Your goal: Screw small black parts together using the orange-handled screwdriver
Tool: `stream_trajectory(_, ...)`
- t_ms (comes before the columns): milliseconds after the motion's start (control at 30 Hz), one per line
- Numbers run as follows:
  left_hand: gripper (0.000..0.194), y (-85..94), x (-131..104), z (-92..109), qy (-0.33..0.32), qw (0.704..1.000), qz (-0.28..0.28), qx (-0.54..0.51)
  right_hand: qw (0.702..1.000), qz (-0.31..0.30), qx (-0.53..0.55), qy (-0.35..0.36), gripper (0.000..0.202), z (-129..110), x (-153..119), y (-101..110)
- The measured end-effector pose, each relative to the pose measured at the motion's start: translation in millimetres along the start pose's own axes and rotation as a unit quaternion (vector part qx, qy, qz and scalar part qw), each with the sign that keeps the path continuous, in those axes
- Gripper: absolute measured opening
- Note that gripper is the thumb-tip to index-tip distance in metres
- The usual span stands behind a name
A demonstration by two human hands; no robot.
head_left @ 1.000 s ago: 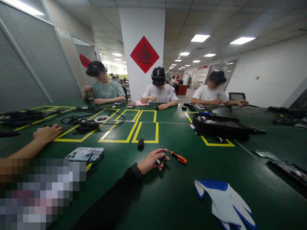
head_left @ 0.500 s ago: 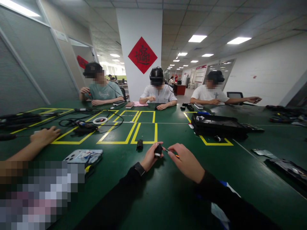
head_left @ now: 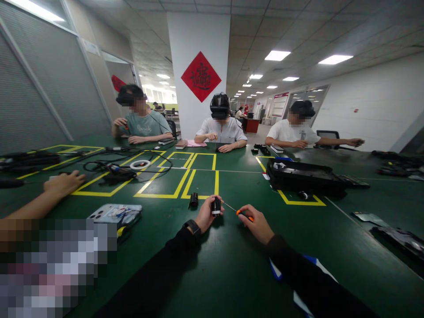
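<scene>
My left hand [head_left: 206,214], with a dark watch on the wrist, is closed around a small black cylindrical part [head_left: 216,206] with a white band near its lower end. In my right hand [head_left: 259,224] is a screwdriver [head_left: 244,215] with an orange-and-black handle. Its thin shaft points left, and the tip reaches the side of the black part; whether it sits in a screw is too small to tell. Just beyond my left hand, another black cylindrical piece [head_left: 193,200] stands on the green table [head_left: 212,274].
A phone [head_left: 115,213] lies at the left, near a neighbour's hand [head_left: 64,183]. Black cables [head_left: 112,168] and a white ring [head_left: 139,164] are further back. A long black housing [head_left: 300,173] sits at the right. Blue-and-white packaging [head_left: 318,265] lies under my right forearm.
My right hand has drawn back to the right and lower, so more of the screwdriver's shaft and orange handle shows. My left hand still holds the black part, turned slightly more upright.
</scene>
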State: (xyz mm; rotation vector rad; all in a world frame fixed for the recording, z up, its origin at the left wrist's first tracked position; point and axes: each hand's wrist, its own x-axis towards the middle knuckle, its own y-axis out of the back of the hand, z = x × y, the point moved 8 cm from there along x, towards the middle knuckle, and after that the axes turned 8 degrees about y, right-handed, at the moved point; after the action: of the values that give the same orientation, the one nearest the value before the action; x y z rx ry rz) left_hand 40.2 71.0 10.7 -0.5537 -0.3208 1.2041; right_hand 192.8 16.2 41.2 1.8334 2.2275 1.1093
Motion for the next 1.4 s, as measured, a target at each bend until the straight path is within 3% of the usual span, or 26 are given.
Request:
stream_trajectory(400,0.022,-6.5,-10,12,-0.061,0.986,0.039,0.149,0.999,0.007,-0.032,0.036,0.021,-15,2,8)
stream_trajectory(700,0.021,-9.4,-16,19,-0.123,0.939,0.069,0.313,0.989,-0.004,-0.138,0.050,0.022,-10,3,6)
stream_trajectory(867,0.017,0.7,-14,17,-0.118,0.934,0.113,0.318,0.989,-0.033,-0.138,0.051,0.027,-11,1,0)
stream_trajectory(1000,0.016,5.2,-13,15,-0.113,0.930,0.131,0.325,0.991,-0.006,-0.118,0.068,0.019,-9,2,2)
stream_trajectory(1400,0.018,-1.3,-16,18,-0.116,0.935,0.113,0.314,0.992,-0.005,-0.100,0.074,0.025,-3,7,0)
